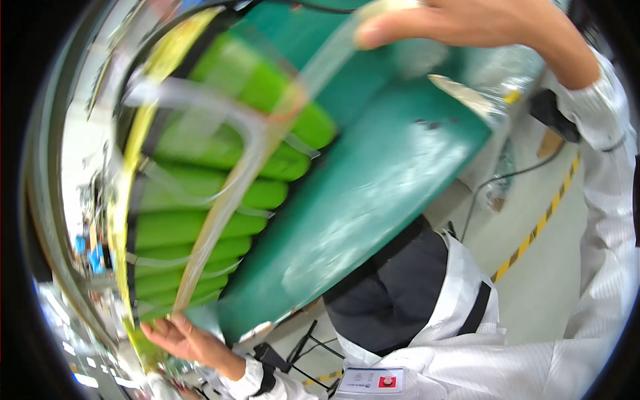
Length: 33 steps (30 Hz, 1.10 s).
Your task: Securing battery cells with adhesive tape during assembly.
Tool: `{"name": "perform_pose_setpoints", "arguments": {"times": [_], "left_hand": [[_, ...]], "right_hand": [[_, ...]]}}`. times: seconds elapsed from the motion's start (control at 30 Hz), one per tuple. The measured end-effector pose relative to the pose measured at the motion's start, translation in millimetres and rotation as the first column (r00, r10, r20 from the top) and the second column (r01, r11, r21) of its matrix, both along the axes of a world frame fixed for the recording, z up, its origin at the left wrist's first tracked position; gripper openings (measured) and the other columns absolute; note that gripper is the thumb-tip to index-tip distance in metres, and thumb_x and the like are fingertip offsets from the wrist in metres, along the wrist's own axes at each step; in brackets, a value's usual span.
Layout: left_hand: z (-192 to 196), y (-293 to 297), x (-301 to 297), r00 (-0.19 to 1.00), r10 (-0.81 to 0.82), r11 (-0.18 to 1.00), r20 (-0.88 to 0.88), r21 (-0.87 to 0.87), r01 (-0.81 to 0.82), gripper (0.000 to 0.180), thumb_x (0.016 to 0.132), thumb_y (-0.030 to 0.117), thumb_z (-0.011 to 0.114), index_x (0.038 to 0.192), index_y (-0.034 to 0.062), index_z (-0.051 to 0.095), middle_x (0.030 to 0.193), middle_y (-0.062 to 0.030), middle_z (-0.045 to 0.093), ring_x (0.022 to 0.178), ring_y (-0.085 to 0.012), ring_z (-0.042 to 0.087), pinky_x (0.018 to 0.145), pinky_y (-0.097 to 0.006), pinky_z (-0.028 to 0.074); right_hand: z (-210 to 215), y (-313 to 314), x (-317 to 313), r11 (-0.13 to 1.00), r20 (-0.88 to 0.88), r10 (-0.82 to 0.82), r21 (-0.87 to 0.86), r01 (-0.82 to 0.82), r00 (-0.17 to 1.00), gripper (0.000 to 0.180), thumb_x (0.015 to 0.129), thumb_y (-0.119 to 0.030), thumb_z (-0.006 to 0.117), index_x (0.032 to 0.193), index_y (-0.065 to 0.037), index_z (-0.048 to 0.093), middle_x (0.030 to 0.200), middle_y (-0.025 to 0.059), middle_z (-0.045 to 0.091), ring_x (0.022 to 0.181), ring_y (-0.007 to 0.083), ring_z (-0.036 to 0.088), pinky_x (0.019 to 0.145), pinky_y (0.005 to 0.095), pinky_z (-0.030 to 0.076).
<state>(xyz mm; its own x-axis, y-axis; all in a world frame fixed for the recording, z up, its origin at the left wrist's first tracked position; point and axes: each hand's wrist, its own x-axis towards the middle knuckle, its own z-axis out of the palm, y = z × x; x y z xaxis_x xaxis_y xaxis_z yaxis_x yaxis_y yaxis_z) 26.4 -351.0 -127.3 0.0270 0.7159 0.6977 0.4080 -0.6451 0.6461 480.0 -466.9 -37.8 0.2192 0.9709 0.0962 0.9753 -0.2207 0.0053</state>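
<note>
A long translucent strip of tape (230, 200) runs diagonally between my two hands. Its lower end is at the fingertips of my left hand (193, 343), pinched there at the thumb. Up at the top right, my right hand (460, 23) is closed around a pale, blurred piece at the upper end, which looks like the tape roll (387, 8). Beneath the strip lies a row of several bright green cylinders (180, 230), side by side, with thin clear straps (220, 270) across them. A yellow edging (123, 227) with a black band borders their left ends.
A shiny green mat (360, 193) covers the tabletop. Clear plastic wrap (500, 70) lies at the far right. A black cable (477, 193) hangs over the floor, which has yellow-black striped tape (533, 233). A black stand frame (310, 347) is below the table edge.
</note>
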Motion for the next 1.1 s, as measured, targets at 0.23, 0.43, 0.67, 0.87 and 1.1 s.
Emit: {"name": "perform_pose_setpoints", "arguments": {"times": [0.23, 0.43, 0.67, 0.87, 1.1], "left_hand": [[-3.4, 10.5, 2.9, 0.982, -0.189, 0.982, 0.021, -0.012, 0.189, 0.080, 0.086, 0.020, 0.074, 0.145, -0.0028, 0.025, 0.119, -0.0113, 0.048, 0.111, -0.0195, 0.048, 0.100, -0.033, 0.037], [13.7, 11.4, 13.7, 0.993, -0.036, 0.997, -0.109, -0.079, 0.028, 0.105, 0.067, 0.034, 0.090, 0.145, 0.0036, 0.027, 0.133, -0.0120, 0.047, 0.120, -0.0241, 0.049, 0.103, -0.037, 0.039], [34.8, 4.1, 36.6, 0.990, -0.134, 0.978, -0.030, -0.165, 0.128, 0.122, 0.059, 0.027, 0.095, 0.151, 0.0080, 0.017, 0.141, -0.0139, 0.040, 0.126, -0.0281, 0.046, 0.108, -0.041, 0.039], [34.5, 7.6, 45.3, 0.991, -0.134, 0.986, -0.017, -0.105, 0.131, 0.121, 0.058, 0.023, 0.095, 0.151, 0.0079, 0.019, 0.142, -0.0141, 0.038, 0.126, -0.0281, 0.046, 0.108, -0.041, 0.039], [36.0, -0.9, 59.6, 0.994, -0.111, 0.987, -0.020, -0.119, 0.108, 0.125, 0.057, 0.022, 0.096, 0.152, 0.0079, 0.015, 0.141, -0.0140, 0.037, 0.127, -0.0271, 0.044, 0.106, -0.039, 0.041]], "right_hand": [[41.6, 55.2, -137.9, 0.987, 0.048, 0.069, 0.139, -0.075, 0.996, 0.068, 0.087, -0.061, 0.062, 0.067, 0.004, 0.061, 0.056, 0.0219, 0.055, 0.056, 0.0400, 0.058, 0.052, 0.0445, 0.045], [65.7, 75.1, -204.9, 0.977, -0.002, 0.165, 0.138, -0.164, 0.986, 0.065, 0.089, -0.058, 0.062, 0.073, 0.005, 0.062, 0.059, 0.0176, 0.054, 0.058, 0.0332, 0.055, 0.053, 0.0414, 0.043], [64.5, 79.7, -219.9, 0.981, -0.076, 0.166, 0.116, -0.157, 0.983, 0.061, 0.091, -0.054, 0.061, 0.079, 0.005, 0.062, 0.063, 0.0126, 0.053, 0.060, 0.0252, 0.051, 0.055, 0.0378, 0.041], [28.3, 49.0, -137.9, 0.989, -0.131, 0.123, 0.100, -0.110, 0.984, 0.058, 0.093, -0.051, 0.061, 0.084, 0.006, 0.063, 0.066, 0.0083, 0.052, 0.062, 0.0183, 0.048, 0.056, 0.0347, 0.040], [-32.6, 4.7, 26.2, 0.953, -0.269, 0.271, 0.208, -0.219, 0.924, 0.055, 0.093, -0.048, 0.063, 0.087, 0.007, 0.062, 0.065, 0.0077, 0.047, 0.061, 0.0164, 0.043, 0.056, 0.0346, 0.036]]}}
